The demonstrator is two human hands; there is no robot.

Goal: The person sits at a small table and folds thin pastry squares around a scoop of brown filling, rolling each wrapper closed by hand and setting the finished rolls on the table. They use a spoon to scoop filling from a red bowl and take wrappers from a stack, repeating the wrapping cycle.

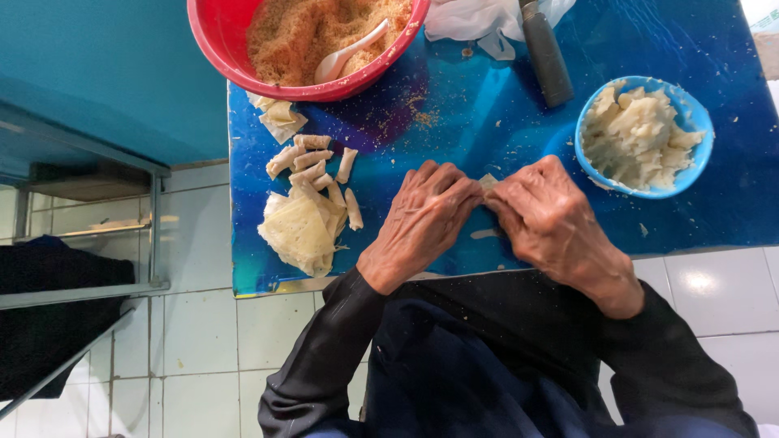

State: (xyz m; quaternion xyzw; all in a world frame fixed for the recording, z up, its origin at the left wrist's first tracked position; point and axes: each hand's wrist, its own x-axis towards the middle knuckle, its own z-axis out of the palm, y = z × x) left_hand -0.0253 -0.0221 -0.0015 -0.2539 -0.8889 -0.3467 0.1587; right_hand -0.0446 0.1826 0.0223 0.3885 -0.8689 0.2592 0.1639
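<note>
Both the left hand (426, 215) and right hand (545, 215) curl closed on a pale wrapper (488, 182) pinched between their fingers on the blue counter (487, 97), rolls (312, 162) left of them, blue bowl (645, 136) to the right.

A shiny blue counter (454, 122) is carrying a red bowl (213, 32) of crumbs, a blue bowl (703, 122) of dough, a dark-handled tool (545, 57), small rolls (312, 158), stacked wrappers (299, 231) and scattered crumbs (415, 105).
</note>
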